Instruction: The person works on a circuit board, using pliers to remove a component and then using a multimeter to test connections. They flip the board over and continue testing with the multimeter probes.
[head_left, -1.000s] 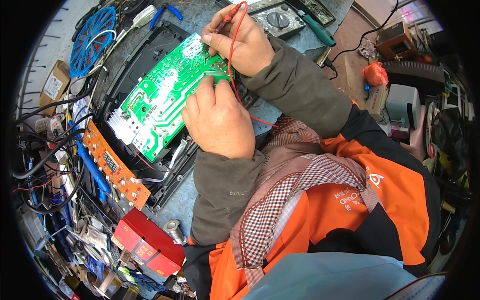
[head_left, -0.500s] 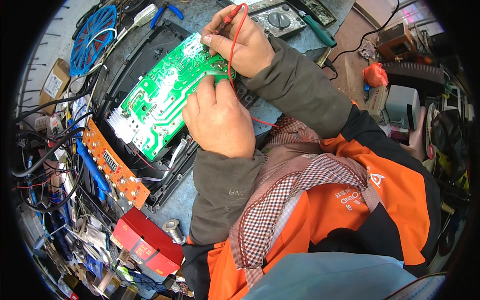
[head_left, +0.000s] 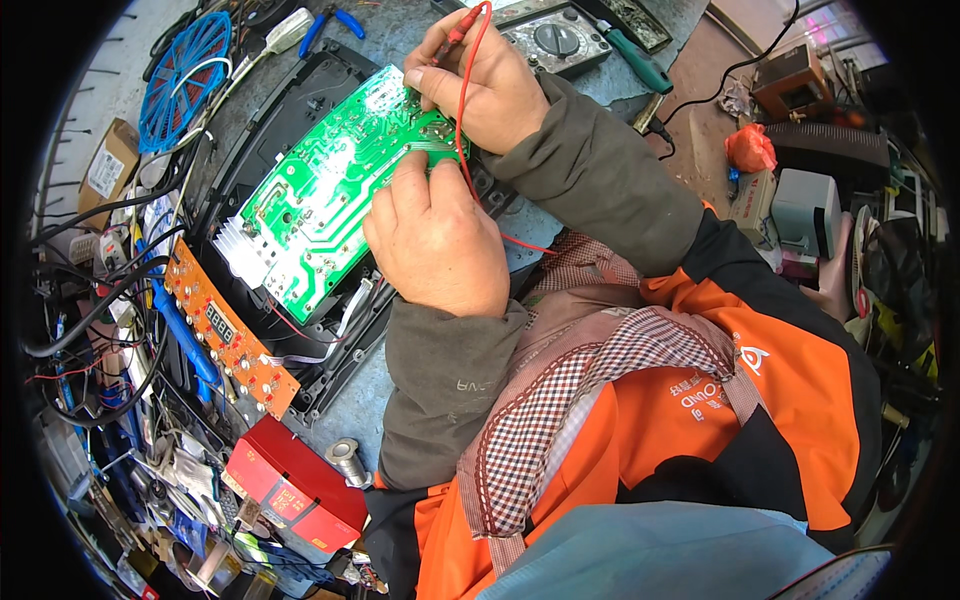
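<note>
A green circuit board (head_left: pixel 325 225) lies tilted over a black plastic housing (head_left: pixel 270 120), its soldered side showing and washed out by glare. My right hand (head_left: pixel 485 95) is closed round a red test probe (head_left: pixel 457 32) above the board's far right end. The fingers hide the probe's tip. From the probe a red lead (head_left: pixel 463 110) loops down past both hands. My left hand (head_left: pixel 435 240) grips the board's near right edge, fingertips on the solder side and thumb out of sight. A white finned part (head_left: pixel 243 252) sticks out at the board's left end.
A multimeter (head_left: pixel 556 38) and a green-handled screwdriver (head_left: pixel 637 60) lie beyond my right hand. An orange display board (head_left: pixel 222 325), a red box (head_left: pixel 297 485) and a solder spool (head_left: pixel 347 462) are on the left, beside tangled cables (head_left: pixel 95 280). Blue-handled pliers (head_left: pixel 330 30) lie at the back.
Almost nothing differs. My left hand has shifted very slightly at the board's edge; my right hand keeps the red probe in nearly the same place.
</note>
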